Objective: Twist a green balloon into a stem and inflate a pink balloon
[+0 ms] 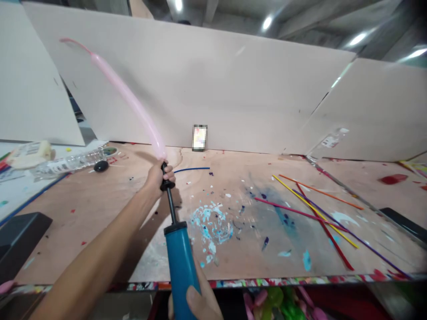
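A blue hand pump point(182, 262) with a black rod and nozzle end runs between my two hands. My left hand point(159, 178) is closed around the black nozzle end, where the neck of a long pink balloon point(133, 102) sits. The balloon is mostly inflated and arcs up to the left; its thin tip is still flat. My right hand point(203, 298) wraps round the blue barrel at the bottom of the view, with part of its fingers hidden behind the barrel. Between the hands a length of the rod shows.
Several uninflated balloons point(310, 209) lie on the right of the paint-stained table point(116, 262), and a blue one point(193, 169) lies near the middle. A phone-like screen point(199, 138) leans on the white partition. Plastic bottles point(71, 163) lie left; a black object point(405, 224) is at right.
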{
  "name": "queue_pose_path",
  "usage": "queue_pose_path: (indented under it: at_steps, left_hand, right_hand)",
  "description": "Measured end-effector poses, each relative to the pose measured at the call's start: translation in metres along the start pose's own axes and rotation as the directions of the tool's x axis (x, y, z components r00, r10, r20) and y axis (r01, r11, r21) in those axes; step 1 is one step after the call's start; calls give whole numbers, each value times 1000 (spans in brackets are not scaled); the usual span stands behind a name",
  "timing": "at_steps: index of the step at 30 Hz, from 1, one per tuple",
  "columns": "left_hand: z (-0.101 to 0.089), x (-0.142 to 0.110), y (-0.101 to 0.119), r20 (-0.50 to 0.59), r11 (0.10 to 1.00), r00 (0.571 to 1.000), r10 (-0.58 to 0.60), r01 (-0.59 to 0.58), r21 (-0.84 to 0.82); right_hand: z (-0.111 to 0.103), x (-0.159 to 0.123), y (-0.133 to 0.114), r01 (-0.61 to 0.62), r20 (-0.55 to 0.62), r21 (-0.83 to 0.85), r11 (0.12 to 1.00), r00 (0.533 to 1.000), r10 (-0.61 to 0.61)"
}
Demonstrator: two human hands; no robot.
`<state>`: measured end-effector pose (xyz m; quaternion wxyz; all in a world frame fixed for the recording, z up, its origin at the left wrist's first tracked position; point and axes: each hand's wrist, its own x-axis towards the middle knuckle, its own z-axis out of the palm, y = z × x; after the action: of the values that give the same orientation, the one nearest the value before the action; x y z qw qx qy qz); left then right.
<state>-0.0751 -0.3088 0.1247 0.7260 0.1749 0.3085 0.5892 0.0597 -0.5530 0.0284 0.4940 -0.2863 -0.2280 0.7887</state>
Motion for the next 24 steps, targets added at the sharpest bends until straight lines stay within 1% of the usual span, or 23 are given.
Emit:
queue_pose_path:
  at_steps: [2, 3, 5, 7, 8, 10, 12, 13, 16, 18, 19, 21, 24]
  left_hand:
    - [6, -12, -19, 48, 998, 998, 40, -42, 42]
    - [10, -18, -29, 75, 998, 997, 37, -41, 52]
    - [16, -28, -47, 123, 998, 992, -8, 0, 64]
    - [19, -32, -57, 141, 997, 989, -34, 25, 66]
    - [20, -30, -59, 132, 997, 991, -39, 29, 75]
    - [17, -21, -56, 85, 994, 996, -35, 26, 109]
    - [12, -8, -44, 39, 991, 999, -15, 10, 134]
    - [9, -1, -36, 34, 992, 999, 5, -9, 128]
    - [3, 15, -12, 56, 995, 996, 73, -76, 64]
    - [4, 16, -2, 83, 994, 991, 109, -111, 23]
    - [6, 13, -1, 105, 993, 988, 117, -118, -2]
    - [16, 1, -7, 154, 992, 981, 121, -113, -60]
    - [33, -23, -30, 206, 989, 973, 107, -83, -121]
  right_hand:
    - [-7, 4, -10, 10, -28, 10, 1000, 1000, -9]
    - [-10, 7, -16, -4, -21, 24, 1000, 1000, 5]
    - [-12, 15, -30, -33, 18, 44, 999, 999, 32]
    - [-10, 21, -38, -28, 46, 43, 999, 999, 26]
    - [-7, 24, -39, -16, 43, 37, 999, 999, 14]
    - [-1, 25, -35, 14, 24, 18, 1000, 1000, -15]
    - [6, 21, -24, 26, 3, -2, 1000, 1000, -26]
    - [8, 17, -19, 19, -4, -7, 1000, 1000, -19]
    - [5, 4, -6, 12, -28, -32, 999, 1000, -13]
    - [-2, -3, -8, 34, -31, -66, 997, 999, -36]
    - [-6, -4, -13, 43, -22, -79, 996, 999, -45]
    - [-13, -4, -28, 32, 2, -83, 996, 999, -32]
    - [-17, 4, -51, -1, 52, -31, 1000, 999, 3]
